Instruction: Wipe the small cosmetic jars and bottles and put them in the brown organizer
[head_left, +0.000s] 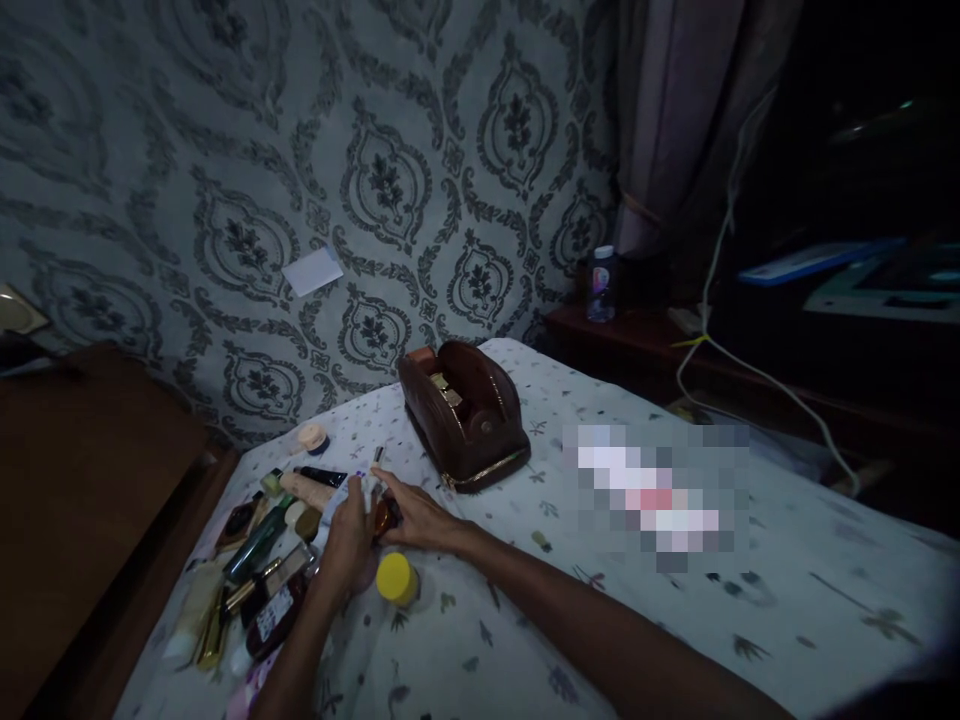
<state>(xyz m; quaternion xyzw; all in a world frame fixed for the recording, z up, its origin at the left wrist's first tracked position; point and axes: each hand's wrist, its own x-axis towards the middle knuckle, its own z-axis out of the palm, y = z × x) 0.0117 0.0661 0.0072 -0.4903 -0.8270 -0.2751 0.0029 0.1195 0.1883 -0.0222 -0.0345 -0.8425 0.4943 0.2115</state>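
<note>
My left hand (349, 530) reaches over the right side of a group of cosmetics, its fingers closed around a small white, tissue-like piece (369, 486). My right hand (420, 512) meets it from the right, fingers curled around a shiny amber-coloured container (384, 517); most of that container is hidden between the hands. Just below them stands a jar with a yellow lid (396, 579). Beyond my right hand, a brown toiletry bag (469, 425) sits unzipped, with gold-coloured items (445, 390) inside.
Several bottles and tubes lie left of my hands, among them a green bottle (257, 543) and a dark labelled bottle (274, 615). A small round jar (313, 438) stands behind. To the right is a pixelated patch (652, 495). A clear bottle (601, 285) stands near the curtain.
</note>
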